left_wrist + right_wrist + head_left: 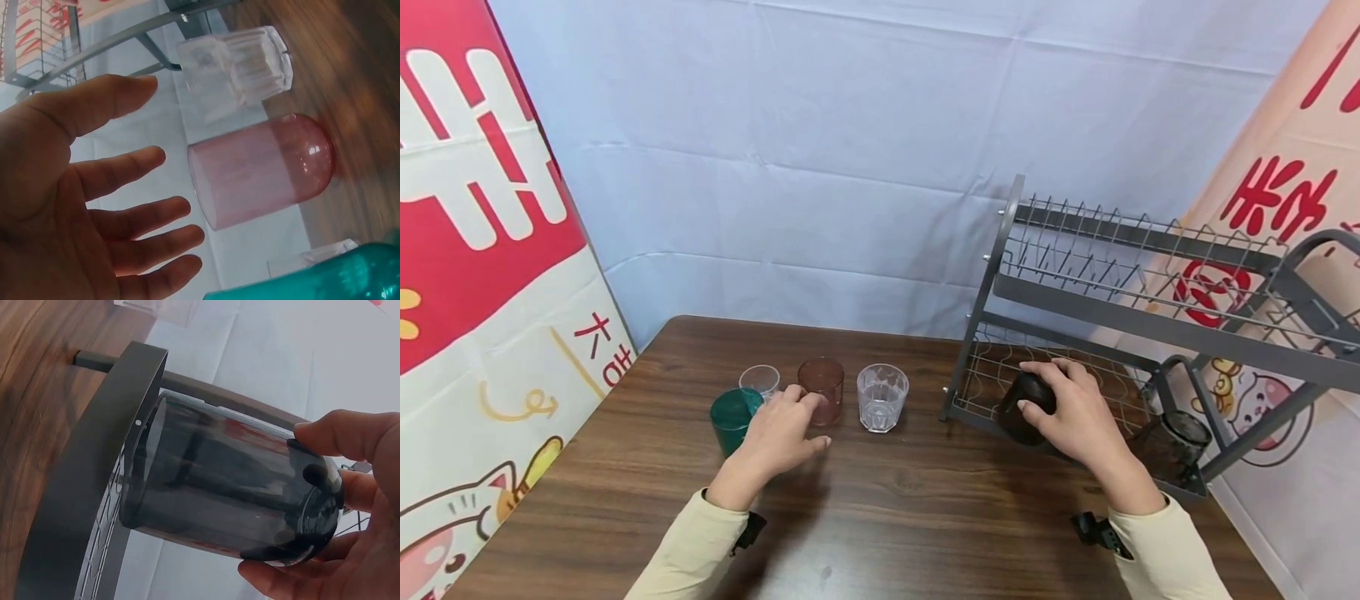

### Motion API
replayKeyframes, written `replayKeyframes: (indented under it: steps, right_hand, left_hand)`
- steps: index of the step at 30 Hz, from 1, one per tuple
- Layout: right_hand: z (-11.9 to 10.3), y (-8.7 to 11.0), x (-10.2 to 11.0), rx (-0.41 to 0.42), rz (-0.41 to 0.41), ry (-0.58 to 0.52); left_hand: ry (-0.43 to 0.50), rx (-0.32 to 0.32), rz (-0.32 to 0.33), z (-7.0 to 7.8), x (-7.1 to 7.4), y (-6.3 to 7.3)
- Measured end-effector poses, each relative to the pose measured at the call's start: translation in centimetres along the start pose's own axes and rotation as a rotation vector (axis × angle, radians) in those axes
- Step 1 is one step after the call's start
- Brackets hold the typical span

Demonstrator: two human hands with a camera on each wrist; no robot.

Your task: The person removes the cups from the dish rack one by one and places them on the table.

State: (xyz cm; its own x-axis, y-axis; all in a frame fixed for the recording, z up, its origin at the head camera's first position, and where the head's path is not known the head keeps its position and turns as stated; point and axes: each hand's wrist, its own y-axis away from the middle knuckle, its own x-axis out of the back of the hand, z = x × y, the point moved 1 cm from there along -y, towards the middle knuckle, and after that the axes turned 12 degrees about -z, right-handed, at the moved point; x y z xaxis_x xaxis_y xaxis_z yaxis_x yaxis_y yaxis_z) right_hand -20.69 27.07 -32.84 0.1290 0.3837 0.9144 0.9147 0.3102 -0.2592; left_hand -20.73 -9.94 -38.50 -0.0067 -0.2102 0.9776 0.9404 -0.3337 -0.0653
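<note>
My right hand point(1070, 410) grips a dark smoked glass point(231, 481) near its base. The glass is upside down, its rim right at the lower rack's front rail point(94, 462). Over on the left, my left hand point(781, 435) has its fingers spread and holds nothing. It is near a reddish-pink glass point(262, 169), which stands upright on the table, and a teal glass point(730, 421). A clear faceted glass point(882, 398) stands to the right of the pink one. Partly behind the teal glass is another clear glass point(760, 380).
A grey two-tier dish rack point(1135, 312) stands at the right of the wooden table point(910, 517). Another dark glass point(1172, 446) sits at the right end of its lower tier. Pale cloth point(820, 167) hangs behind the table, with printed banners point(497, 250) on both sides.
</note>
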Motion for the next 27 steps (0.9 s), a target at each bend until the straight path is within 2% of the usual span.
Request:
replayKeyframes:
  steps: [17,27]
  right_hand:
    - [-1.8,-0.3,-1.2,0.069,-0.010,-0.051]
    - [-2.8,0.0,-1.9,0.119,-0.016,-0.073]
  left_hand:
    - [0.170,-0.116,-0.022,1.7,-1.0,-0.7]
    - [0.344,-0.170,-0.034,2.7,-1.5,-1.0]
